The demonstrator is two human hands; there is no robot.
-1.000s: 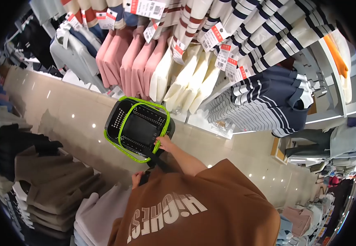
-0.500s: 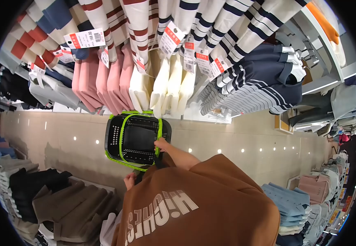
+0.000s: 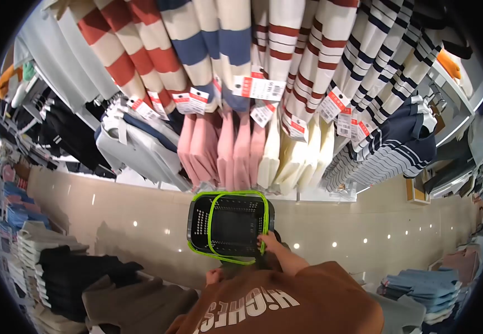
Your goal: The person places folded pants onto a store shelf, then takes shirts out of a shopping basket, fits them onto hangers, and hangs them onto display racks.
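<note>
A black shopping basket (image 3: 236,225) with bright green rim and handles hangs in front of my body, with nothing visible inside. My right hand (image 3: 268,241) is closed round the green handle at the basket's right side. Just below the basket's lower left edge, my left hand (image 3: 214,276) is curled close to my brown shirt (image 3: 291,303); what it holds, if anything, is hidden. Beyond the basket hang pink garments (image 3: 234,153) and cream garments (image 3: 302,156), under striped tops (image 3: 286,44) with red and white price tags.
Grey garments (image 3: 135,150) hang left of the pink ones, navy striped shirts (image 3: 391,147) to the right. A shiny tiled floor (image 3: 341,222) runs between the racks. Black garments (image 3: 80,273) and brown garments (image 3: 135,306) are at lower left, folded blue clothes (image 3: 425,289) at lower right.
The view has turned, and the basket and both my hands now appear farther right and lower. More of the red and blue striped tops shows. My right hand has kept its hold on the basket.
</note>
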